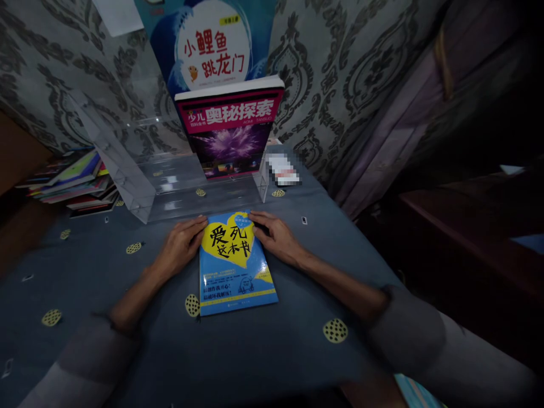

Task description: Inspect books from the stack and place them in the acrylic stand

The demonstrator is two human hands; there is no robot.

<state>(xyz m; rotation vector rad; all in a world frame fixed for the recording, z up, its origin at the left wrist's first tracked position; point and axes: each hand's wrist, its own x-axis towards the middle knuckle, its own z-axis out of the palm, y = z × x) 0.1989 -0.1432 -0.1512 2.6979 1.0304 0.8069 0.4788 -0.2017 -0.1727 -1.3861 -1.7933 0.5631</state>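
Observation:
A blue book (238, 283) with a yellow heart on its cover lies on the tablecloth, or just above it; I cannot tell which. My left hand (186, 238) grips its upper left edge, fingers curled at the corner. On the opposite side, my right hand (275, 237) holds the upper right corner, thumb along the edge. Behind both hands stands a clear acrylic book stand (178, 195). A magenta and purple book (232, 136) leans upright on the stand's right part, in front of a taller blue-green book (212, 45).
At the left, a pile of books (76, 181) lies beside the stand. A small white, pixelated item (283, 170) sits to the stand's right. The dark blue tablecloth (161, 340) has yellow pineapple prints. Patterned wall covering (297, 73) rises behind, with a curtain (382, 130) at the right.

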